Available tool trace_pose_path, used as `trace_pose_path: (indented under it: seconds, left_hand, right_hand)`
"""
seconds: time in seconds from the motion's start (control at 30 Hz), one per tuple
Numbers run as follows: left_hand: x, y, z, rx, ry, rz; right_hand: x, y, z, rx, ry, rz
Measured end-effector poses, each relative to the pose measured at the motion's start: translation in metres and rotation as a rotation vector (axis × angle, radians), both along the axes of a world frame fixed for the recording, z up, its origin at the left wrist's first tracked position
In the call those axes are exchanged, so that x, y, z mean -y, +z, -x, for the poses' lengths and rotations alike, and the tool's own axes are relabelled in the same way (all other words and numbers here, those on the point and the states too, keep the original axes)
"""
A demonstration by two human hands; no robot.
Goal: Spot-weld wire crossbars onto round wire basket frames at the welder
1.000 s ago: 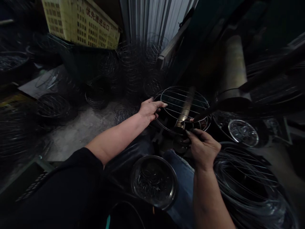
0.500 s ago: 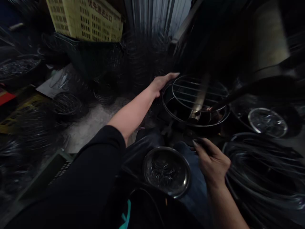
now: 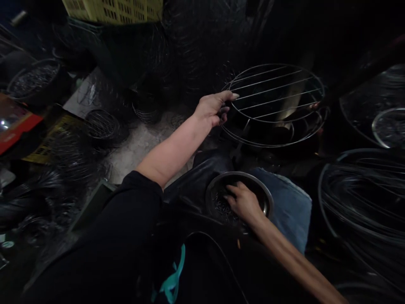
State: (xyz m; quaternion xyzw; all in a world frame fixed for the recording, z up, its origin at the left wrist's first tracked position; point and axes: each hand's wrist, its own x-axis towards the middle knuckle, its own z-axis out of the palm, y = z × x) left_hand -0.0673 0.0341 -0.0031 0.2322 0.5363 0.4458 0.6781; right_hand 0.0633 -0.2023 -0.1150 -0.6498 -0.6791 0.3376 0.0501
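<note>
A round wire rack [image 3: 275, 93] with parallel bars is tilted beside a dark machine, and my left hand [image 3: 217, 107] grips its left rim between thumb and fingers. Below the rack shows a second wire ring [image 3: 253, 142]. On my lap rests a round metal bowl [image 3: 267, 196] with small bent metal pieces [image 3: 222, 206] in it. My right hand [image 3: 245, 202] reaches into the bowl, fingers spread and pointing down at the pieces. Whether the fingertips pinch a piece is too dark to see.
Coiled wire [image 3: 363, 202] lies at the right, below a shiny bowl [image 3: 390, 126]. A yellow crate [image 3: 126, 10] sits on a dark bin [image 3: 117, 55] at the back left. A tub of metal pieces [image 3: 34, 80] and wire bundles stand left. A dark bar juts in from the upper right.
My right hand has moved from the right of the bowl into it. The wire rack has come up and tilted in my left hand, whose fingers are now closed on its rim. The view has shifted.
</note>
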Motion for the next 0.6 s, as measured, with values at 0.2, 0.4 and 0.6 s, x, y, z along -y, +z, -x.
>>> trace_pose_path:
  seconds: [0.2,0.4,0.6]
  left_hand:
    - [0.020,-0.001,-0.002,0.046,0.098,-0.033]
    - [0.036,0.000,-0.005,0.079,0.076,-0.091]
    - [0.038,0.001,-0.020,0.117,0.063,-0.158]
  right_hand:
    - [-0.001,0.002,0.019,0.072,-0.008,0.049]
    - [-0.010,0.034,-0.030,-0.318,-0.192,-0.063]
    - [-0.056,0.092,-0.065,-0.611,-0.696,-0.458]
